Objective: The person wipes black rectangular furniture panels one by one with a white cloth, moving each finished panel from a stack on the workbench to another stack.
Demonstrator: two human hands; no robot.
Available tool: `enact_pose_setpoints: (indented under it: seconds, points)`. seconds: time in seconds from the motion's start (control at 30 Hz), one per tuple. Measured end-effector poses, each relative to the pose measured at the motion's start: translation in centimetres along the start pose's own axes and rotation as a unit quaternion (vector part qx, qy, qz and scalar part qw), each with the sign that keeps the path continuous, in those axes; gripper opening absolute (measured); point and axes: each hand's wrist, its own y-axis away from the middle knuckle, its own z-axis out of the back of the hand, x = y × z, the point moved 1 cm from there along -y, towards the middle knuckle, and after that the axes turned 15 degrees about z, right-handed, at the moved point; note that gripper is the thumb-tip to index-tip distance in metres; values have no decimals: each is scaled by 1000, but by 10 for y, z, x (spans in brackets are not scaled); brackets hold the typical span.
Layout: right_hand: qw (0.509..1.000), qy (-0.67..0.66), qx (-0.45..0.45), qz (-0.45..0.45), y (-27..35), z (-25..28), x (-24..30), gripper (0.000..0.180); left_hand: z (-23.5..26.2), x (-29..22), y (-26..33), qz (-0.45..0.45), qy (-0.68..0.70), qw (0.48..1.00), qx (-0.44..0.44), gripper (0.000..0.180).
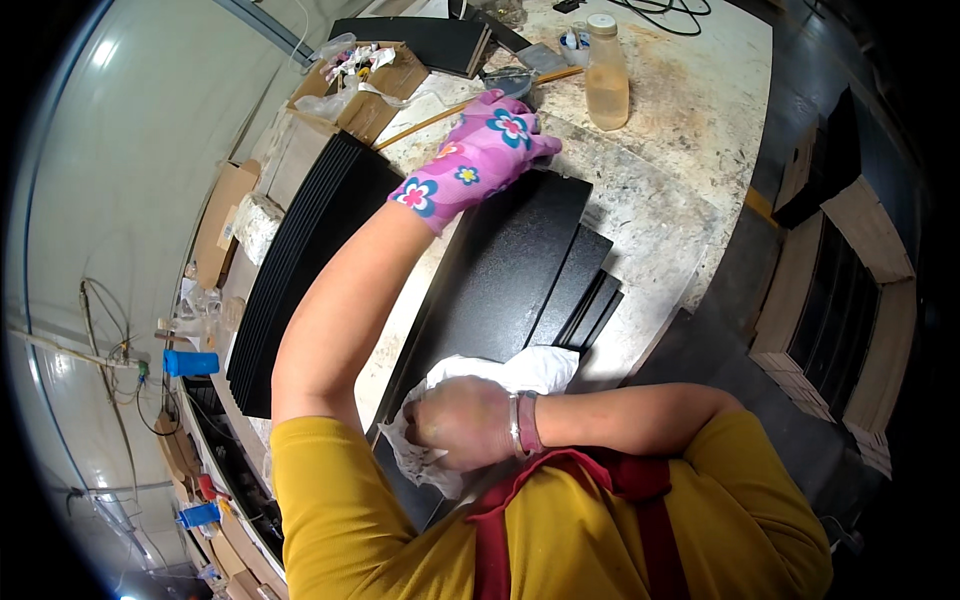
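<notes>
Black board: the top board (500, 270) lies flat on a pile in front of the person, running from the body toward 12 o'clock; the directions below are taken from its middle.
Lower boards: more black boards (572, 285) stick out in steps at 3 o'clock, from under the top one.
White cloth: a crumpled cloth (545, 370) lies on the near part of the board, toward 6 o'clock.
Right hand: the bare right hand (465, 420), slightly blurred, is bunched on the cloth at 6 to 7 o'clock, fingertips hidden in the folds; a bangle (515, 424) circles its wrist.
Left hand: the left hand (485, 155), in a purple flowered glove, rests at the board's far end, at 12 o'clock; whether its fingers close on the edge I cannot tell.
Table: the pile sits on a stained, pale table (680, 130).
Bottle: a capped bottle (607, 90) of amber liquid stands at 1 o'clock.
Stick: a thin wooden stick (425, 126) lies at 11 o'clock.
Box: an open cardboard box (375, 115) with crumpled plastic stands beyond it, also near 11.
Stack: curved black slats (305, 285) are stacked at 9 o'clock.
</notes>
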Motion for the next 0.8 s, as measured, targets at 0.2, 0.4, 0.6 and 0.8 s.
enact_pose_setpoints:
  seconds: [0.2,0.4,0.6,0.8]
  points:
    - [995,-33,-80,49,7,2,-3,27,-4,-19,5,-1,117,992,-57,35]
    - [997,-43,-59,35,7,3,-4,29,-3,-19,9,-10,184,983,3,31]
    - [995,-45,-71,56,6,2,-3,28,1,1,6,-2,-15,999,-50,35]
    - [990,-36,-116,74,9,3,-2,26,-2,-11,20,-45,217,973,-71,34]
